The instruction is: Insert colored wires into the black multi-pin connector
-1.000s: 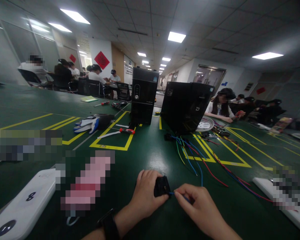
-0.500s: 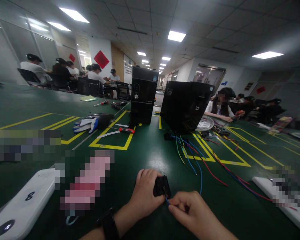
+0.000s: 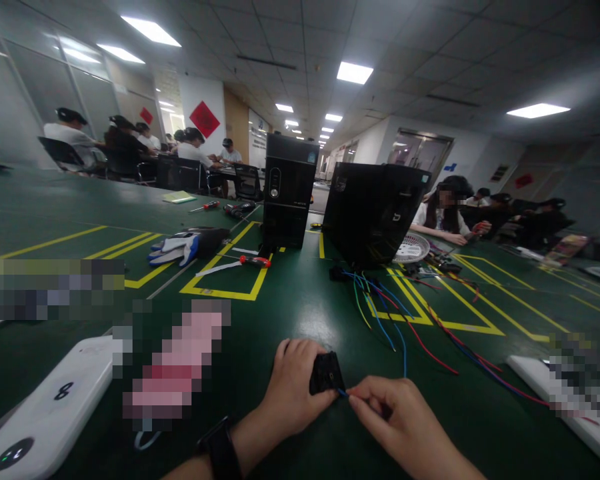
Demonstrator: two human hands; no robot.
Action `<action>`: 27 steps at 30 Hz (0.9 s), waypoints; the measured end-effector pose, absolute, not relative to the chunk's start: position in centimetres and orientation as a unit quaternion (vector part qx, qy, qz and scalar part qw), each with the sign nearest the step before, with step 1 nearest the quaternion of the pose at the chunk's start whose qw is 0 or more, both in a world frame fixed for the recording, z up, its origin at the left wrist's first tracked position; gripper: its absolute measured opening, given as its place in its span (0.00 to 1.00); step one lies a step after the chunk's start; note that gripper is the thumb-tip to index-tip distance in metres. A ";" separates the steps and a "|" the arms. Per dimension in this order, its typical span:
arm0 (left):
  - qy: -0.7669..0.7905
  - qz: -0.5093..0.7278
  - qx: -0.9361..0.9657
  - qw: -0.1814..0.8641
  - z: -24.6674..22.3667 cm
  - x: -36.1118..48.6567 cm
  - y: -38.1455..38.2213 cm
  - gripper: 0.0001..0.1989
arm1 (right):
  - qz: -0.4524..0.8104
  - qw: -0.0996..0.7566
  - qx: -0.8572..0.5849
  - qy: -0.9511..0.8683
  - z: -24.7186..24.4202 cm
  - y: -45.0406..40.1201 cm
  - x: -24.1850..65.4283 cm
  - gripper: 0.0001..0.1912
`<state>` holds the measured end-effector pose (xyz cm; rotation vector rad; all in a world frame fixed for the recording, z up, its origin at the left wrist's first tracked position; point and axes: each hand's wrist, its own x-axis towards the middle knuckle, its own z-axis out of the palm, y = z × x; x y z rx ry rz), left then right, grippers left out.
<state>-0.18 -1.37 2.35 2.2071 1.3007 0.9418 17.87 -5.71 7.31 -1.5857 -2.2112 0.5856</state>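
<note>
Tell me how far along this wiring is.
Apparently done: wires run from the dark block beyond. In hand: your left hand steadies the black block, your right hand holds the blue wire at its edge. Probably left: securing that wire; its seating is hard to see.

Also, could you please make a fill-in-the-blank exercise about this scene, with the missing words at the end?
The left hand holds a small, boxy part coloured ____.
The right hand pinches a thin wire coloured ____.
A dark band is worn on the ____ wrist.
The tape outlines on the green tabletop are ____.

Black; blue; left; yellow.
</note>
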 end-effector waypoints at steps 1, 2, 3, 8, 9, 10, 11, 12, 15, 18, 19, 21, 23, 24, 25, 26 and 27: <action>0.467 0.337 0.791 0.206 2.4 -0.2 -1.4 0.16 | 0.201 0.164 -0.563 -0.784 7.3 -5.7 17.9 0.13; 0.467 0.337 0.791 0.206 2.4 -0.2 -1.4 0.16 | 0.195 0.149 -0.567 -0.787 7.2 -5.7 17.9 0.13; 0.467 0.336 0.792 0.207 2.4 -0.2 -1.4 0.16 | 0.189 0.133 -0.569 -0.789 7.1 -5.6 17.9 0.12; 0.469 0.334 0.792 0.205 2.4 -0.2 -1.5 0.16 | 0.179 0.103 -0.573 -0.793 6.4 -5.5 18.0 0.10; 0.470 0.333 0.792 0.205 2.4 -0.2 -1.4 0.16 | 0.183 0.106 -0.569 -0.794 6.3 -5.6 17.9 0.10; 0.470 0.332 0.792 0.204 2.4 -0.2 -1.4 0.16 | 0.193 0.110 -0.564 -0.795 6.1 -5.7 17.8 0.10; 0.471 0.332 0.792 0.202 2.3 -0.1 -1.4 0.16 | 0.206 0.115 -0.560 -0.794 6.0 -5.8 17.7 0.10; 0.472 0.332 0.791 0.201 2.2 -0.1 -1.4 0.15 | 0.221 0.121 -0.556 -0.792 5.9 -5.9 17.5 0.10; 0.475 0.334 0.789 0.200 2.0 0.0 -1.3 0.16 | 0.270 0.143 -0.555 -0.774 5.7 -6.2 16.7 0.11; 0.476 0.334 0.788 0.202 2.0 0.0 -1.3 0.16 | 0.295 0.155 -0.553 -0.763 5.5 -6.4 16.3 0.11; 0.475 0.334 0.788 0.203 2.0 0.0 -1.3 0.16 | 0.295 0.154 -0.552 -0.764 5.5 -6.4 16.3 0.10; 0.473 0.334 0.789 0.204 2.1 -0.1 -1.3 0.16 | 0.280 0.145 -0.552 -0.772 5.8 -6.3 16.5 0.10; 0.470 0.334 0.790 0.206 2.2 -0.1 -1.3 0.16 | 0.246 0.134 -0.561 -0.779 6.3 -6.1 17.0 0.11; 0.470 0.335 0.790 0.207 2.2 -0.1 -1.4 0.16 | 0.227 0.130 -0.568 -0.781 6.7 -6.0 17.3 0.12; 0.469 0.335 0.790 0.208 2.2 -0.1 -1.4 0.17 | 0.210 0.126 -0.575 -0.781 7.0 -5.8 17.6 0.12; 0.469 0.335 0.790 0.209 2.3 -0.2 -1.4 0.17 | 0.194 0.124 -0.581 -0.780 7.2 -5.7 17.9 0.12; 0.468 0.335 0.790 0.210 2.3 -0.2 -1.4 0.18 | 0.182 0.123 -0.586 -0.780 7.4 -5.6 18.2 0.13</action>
